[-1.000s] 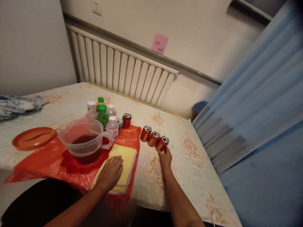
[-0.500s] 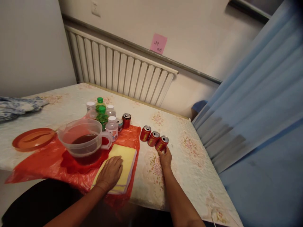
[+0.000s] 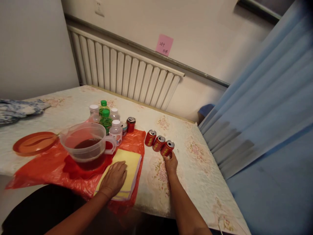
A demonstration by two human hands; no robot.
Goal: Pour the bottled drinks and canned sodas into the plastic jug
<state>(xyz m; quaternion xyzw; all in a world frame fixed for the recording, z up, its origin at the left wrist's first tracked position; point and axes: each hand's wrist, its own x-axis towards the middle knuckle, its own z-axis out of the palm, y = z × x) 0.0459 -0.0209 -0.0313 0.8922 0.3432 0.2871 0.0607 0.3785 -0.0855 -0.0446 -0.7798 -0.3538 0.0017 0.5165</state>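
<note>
from my end i see the two bare hands set well apart over the table (image 3: pixel 183 169), which is spread with a pale floral cloth. the right hand (image 3: pixel 171 163) has its thumb and fingers clamped on the lower part of a small red metal can with yellow lettering (image 3: pixel 167 149), the one nearest the person in a slanting row of three. two matching red cans, a middle one (image 3: pixel 158 144) and a far one (image 3: pixel 150 138), stand close beside it, all upright, though i cannot tell whether every pair touches. the left hand (image 3: pixel 113 178) lies palm down, fingers stretched out, on a folded yellow cloth with a pale lilac edge (image 3: pixel 132 160). that cloth rests on a crinkled red plastic sheet (image 3: pixel 36 171), next to a translucent plastic jug with a loop handle (image 3: pixel 69 148), partly filled with dark brown liquid (image 3: pixel 89 143). beyond the jug i make out bottles with white caps (image 3: pixel 116 132) and green caps (image 3: pixel 106 123), and a dark-rimmed red can (image 3: pixel 131 125). to the jug's left lies a round orange lid (image 3: pixel 34 144).
</note>
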